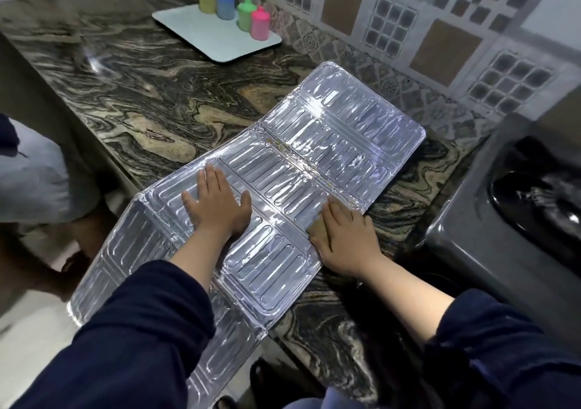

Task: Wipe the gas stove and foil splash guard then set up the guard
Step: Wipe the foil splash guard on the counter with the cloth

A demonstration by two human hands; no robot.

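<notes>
The silver foil splash guard [330, 144] lies unfolded across the marbled countertop [141, 100], its near panels hanging over the counter's front edge. My left hand [217, 204] presses flat on a middle panel, fingers straight and spread. My right hand [342, 235] rests on the guard's right edge with a tan cloth [316, 228] under its fingers. The dark gas stove [518, 213] stands at the right, partly cut off by the frame.
A white tray [204, 34] at the back holds several coloured bottles: yellow, blue, green, pink. A tiled wall [408, 25] runs behind the counter. Another person stands at the left [34, 169], beside the counter's edge.
</notes>
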